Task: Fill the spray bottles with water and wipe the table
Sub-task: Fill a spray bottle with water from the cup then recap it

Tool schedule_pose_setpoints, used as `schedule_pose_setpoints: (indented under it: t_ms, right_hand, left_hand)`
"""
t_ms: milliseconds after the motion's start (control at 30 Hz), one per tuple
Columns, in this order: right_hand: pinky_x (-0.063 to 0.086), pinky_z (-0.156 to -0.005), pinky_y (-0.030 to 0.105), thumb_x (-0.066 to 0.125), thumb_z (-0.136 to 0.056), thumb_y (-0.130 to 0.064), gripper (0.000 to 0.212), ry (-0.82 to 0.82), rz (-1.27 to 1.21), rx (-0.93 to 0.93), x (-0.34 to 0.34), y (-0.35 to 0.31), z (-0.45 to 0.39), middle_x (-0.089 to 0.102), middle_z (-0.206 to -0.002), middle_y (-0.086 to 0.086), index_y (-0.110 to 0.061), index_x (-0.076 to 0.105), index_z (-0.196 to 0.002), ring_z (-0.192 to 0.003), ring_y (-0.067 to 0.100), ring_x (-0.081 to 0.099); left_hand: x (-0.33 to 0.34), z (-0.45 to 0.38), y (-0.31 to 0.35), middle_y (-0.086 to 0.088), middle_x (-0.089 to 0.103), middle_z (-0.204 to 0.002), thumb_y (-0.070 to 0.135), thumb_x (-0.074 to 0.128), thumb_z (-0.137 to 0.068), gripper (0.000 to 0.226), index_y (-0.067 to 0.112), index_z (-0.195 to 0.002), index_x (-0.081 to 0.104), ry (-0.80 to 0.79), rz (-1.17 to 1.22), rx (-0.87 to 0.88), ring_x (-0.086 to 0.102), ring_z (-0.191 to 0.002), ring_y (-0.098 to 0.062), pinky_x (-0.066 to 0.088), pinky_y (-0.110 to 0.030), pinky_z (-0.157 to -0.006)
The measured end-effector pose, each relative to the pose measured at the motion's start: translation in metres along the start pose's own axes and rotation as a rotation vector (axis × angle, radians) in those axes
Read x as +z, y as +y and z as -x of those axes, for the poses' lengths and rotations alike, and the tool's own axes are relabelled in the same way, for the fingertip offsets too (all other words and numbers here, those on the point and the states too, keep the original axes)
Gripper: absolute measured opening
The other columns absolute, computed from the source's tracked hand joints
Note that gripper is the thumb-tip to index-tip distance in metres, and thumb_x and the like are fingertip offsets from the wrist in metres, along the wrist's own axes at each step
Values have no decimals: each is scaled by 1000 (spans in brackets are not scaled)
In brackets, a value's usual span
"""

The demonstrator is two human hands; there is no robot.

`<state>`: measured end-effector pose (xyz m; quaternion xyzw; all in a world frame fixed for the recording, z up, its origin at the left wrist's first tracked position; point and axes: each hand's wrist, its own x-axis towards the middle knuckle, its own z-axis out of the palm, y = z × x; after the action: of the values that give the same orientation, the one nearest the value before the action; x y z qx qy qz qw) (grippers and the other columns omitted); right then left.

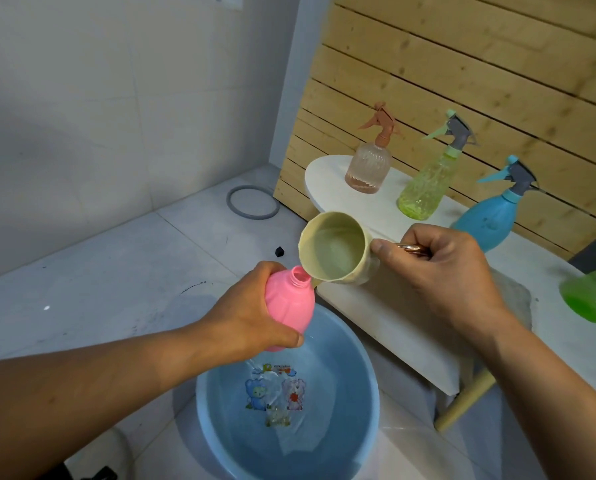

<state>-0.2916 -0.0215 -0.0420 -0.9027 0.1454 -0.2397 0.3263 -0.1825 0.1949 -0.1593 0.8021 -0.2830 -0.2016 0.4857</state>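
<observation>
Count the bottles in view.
5: pink bottle in left hand; clear pink, yellow-green, blue spray bottles on white table; green bottle cut off at right edge.

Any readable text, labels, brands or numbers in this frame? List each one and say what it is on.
Nothing can be read.
blue basin: small print above the cartoon bears on its floor, too blurred and rippled by water to make out.
pink bottle, cream cup, spray bottles on the white table: no visible text.

Your left hand (255,315) grips the uncapped pink bottle (287,303) over the blue basin (355,358), while your right hand (441,268) tilts the cream cup (338,252), its rim touching the bottle's mouth.
</observation>
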Motion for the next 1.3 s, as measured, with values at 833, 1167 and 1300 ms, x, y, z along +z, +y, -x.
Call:
schedule_pose_setpoints:
  t_ms: [833,1167,1300]
  right_hand:
    - [28,-49,25,70,-80,-57,41,32,50,-78,0,-6,3,39,-47,-10,-24,54,-61,-48,7,33]
    - [30,-49,27,65,-78,-62,42,58,98,-102,1,-7,3,42,-47,-9,-24,55,-64,-48,8,34]
    - [30,-50,27,67,-79,-60,42,54,95,-106,1,-9,4,42,-47,-10,-23,55,-64,-48,8,34]
  left_hand:
    - [2,-1,-4,25,49,-118,37,99,-55,97,48,-128,36,-15,-16,18,52,-103,-3,53,-17,-65]
    - [3,-2,-5,24,49,-119,39,99,-55,98,47,-130,36,-8,-23,22,52,-103,-3,54,-18,-67]
    - [3,-1,-6,23,50,-120,39,99,-55,98,47,-130,36,-13,-22,26,53,-104,-3,53,-17,-66]
